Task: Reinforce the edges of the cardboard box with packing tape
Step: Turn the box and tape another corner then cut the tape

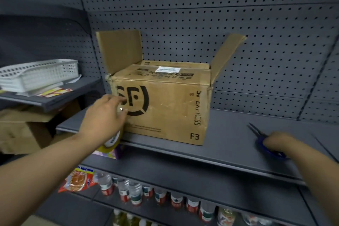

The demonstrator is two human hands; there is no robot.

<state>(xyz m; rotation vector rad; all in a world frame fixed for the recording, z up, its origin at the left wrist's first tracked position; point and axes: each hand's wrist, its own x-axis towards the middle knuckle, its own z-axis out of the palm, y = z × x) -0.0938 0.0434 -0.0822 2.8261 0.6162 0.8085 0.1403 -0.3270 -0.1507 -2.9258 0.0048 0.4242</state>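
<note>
Head view is showing a cardboard box (pixel 165 108) sitting on a grey metal shelf (pixel 229 134), close to the front lip and in front of a pegboard back panel (pixel 201 14). Two of its top flaps are standing up, one at the left (pixel 119 51) and one at the right (pixel 227 55), while the other flaps are lying folded shut under a white label (pixel 167 69). The left hand (pixel 104 117) is reaching to the box's front face near its lower left corner, fingers curling round a roll of packing tape (pixel 111 143) (the roll is hanging partly below the shelf lip) and fingertips touching the printed black logo. The right hand (pixel 280 142) is resting on the same shelf, well apart from the box on its right side, and is gripping blue-handled scissors (pixel 259 143) whose blades are pointing away toward the back panel. A white perforated basket (pixel 42 73) is sitting on a neighbouring shelf at the left. Bottles (pixel 135 192) are standing in a row on a lower shelf, beside a red and orange snack packet (pixel 78 180).
</note>
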